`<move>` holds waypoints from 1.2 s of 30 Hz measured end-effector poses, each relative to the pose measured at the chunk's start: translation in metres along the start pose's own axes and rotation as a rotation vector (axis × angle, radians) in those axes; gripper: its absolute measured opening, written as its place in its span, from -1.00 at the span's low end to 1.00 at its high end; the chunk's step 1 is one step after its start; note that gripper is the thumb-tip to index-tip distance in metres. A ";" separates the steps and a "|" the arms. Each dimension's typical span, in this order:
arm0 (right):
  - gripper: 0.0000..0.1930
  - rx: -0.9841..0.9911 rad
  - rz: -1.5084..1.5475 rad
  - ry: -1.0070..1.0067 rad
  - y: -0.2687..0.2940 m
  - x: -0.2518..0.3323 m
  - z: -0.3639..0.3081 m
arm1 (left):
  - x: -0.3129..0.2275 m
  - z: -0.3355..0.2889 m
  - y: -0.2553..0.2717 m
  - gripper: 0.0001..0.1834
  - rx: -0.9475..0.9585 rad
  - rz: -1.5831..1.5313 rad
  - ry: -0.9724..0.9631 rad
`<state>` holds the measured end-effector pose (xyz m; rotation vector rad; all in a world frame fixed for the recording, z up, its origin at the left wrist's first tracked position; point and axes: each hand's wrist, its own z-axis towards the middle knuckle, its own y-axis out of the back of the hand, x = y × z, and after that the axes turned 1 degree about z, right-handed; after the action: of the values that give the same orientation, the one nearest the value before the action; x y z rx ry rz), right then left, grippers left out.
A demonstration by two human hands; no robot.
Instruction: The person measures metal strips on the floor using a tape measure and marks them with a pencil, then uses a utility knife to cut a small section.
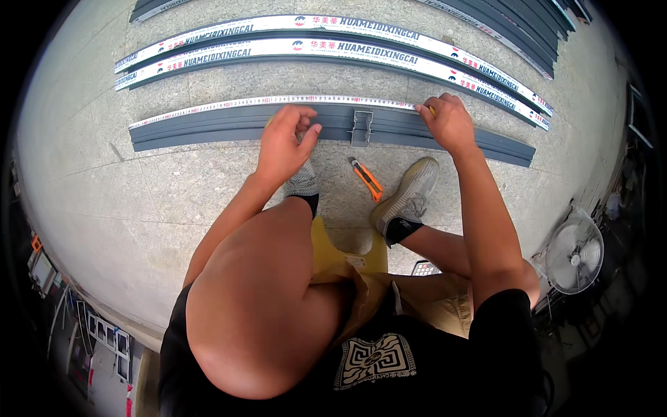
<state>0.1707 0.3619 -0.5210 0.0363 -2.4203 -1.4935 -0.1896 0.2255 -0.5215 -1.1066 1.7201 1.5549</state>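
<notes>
A long dark grey profile (208, 132) lies across the floor in front of me. A white measuring tape (229, 104) with printed marks runs along its far edge. At the tape's right end my right hand (448, 124) is closed in a pinch, with a small yellow bit showing at the fingertips. Over the profile's left-middle part, my left hand (286, 139) has bent fingers and its thumb apart. A little yellow shows beside it; its underside is hidden. Between the hands, a small metal bracket-like piece (360, 128) sits on the profile.
An orange utility knife (367, 181) lies on the floor between my shoes (410, 194). Beyond the profile are two white-labelled profiles (278, 47), with a stack of dark profiles (514, 28) at far right. A fan (574, 258) stands at right. Part of a calculator (425, 268) shows by my leg.
</notes>
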 end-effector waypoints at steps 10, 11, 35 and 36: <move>-0.59 0.001 -0.017 -0.019 -0.029 -0.017 0.008 | -0.003 0.015 -0.053 -0.29 0.394 0.489 -0.390; -0.60 0.005 -0.012 -0.037 -0.030 -0.018 0.009 | -0.002 0.017 -0.056 -0.30 0.392 0.554 -0.400; -0.57 0.042 -0.029 -0.027 -0.031 -0.023 0.010 | 0.013 0.029 -0.082 -0.57 0.349 0.667 -0.580; -0.57 0.042 -0.028 -0.028 -0.030 -0.023 0.010 | 0.013 0.029 -0.082 -0.57 0.350 0.667 -0.580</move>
<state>0.1859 0.3605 -0.5573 0.0594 -2.4829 -1.4643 -0.1296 0.2529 -0.5797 0.1283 1.9054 1.6195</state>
